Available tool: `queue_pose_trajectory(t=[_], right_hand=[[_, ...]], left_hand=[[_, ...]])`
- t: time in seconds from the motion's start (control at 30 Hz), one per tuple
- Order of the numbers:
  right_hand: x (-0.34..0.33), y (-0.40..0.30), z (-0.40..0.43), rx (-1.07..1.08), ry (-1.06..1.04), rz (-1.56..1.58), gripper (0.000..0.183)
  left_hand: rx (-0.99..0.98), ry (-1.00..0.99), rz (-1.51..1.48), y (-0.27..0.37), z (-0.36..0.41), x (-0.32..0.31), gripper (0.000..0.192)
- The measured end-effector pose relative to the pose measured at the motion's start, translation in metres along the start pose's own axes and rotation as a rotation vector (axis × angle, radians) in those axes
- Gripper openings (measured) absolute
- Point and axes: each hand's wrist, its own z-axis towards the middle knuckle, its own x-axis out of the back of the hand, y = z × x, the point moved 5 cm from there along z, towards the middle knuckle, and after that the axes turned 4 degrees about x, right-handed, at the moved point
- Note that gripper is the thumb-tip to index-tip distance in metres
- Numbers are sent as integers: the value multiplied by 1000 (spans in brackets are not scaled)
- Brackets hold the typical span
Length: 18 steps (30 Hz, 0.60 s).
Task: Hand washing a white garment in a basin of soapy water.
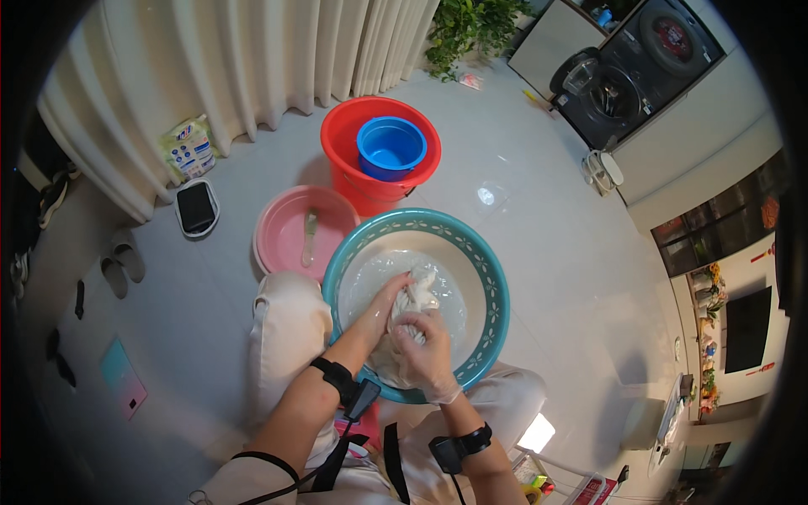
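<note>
A white wet cloth (pixel 418 297) is bunched up between my hands, over a teal-rimmed plastic basin (pixel 497 303) of soapy water (pixel 451 309). My left hand (pixel 392 298) grips the cloth from its left side. Closed around a lower fold is my right hand (pixel 428 347), which appears to wear a thin clear glove, loose at the wrist. Part of the cloth hangs down to the basin's near side, partly hidden behind my hands and forearms. The basin sits between my knees.
Left of the basin stands a pink basin (pixel 284 233) with a pale long-handled implement (pixel 309 237) inside. Beyond is a red bucket (pixel 338 142) holding a small blue bucket (pixel 391 148). A detergent bag (pixel 190 148) leans by the curtain (pixel 252 57). A front-loading washer (pixel 609 95) has its door open.
</note>
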Motion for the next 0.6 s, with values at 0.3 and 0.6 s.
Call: queue_pose_trajectory(t=[0.3, 0.6], right_hand=[[10, 35, 20, 59, 203, -299, 15], [52, 50, 44, -412, 339, 630, 33]], left_hand=[[154, 267, -246, -51, 19, 31, 29], [140, 152, 145, -42, 13, 10, 66]])
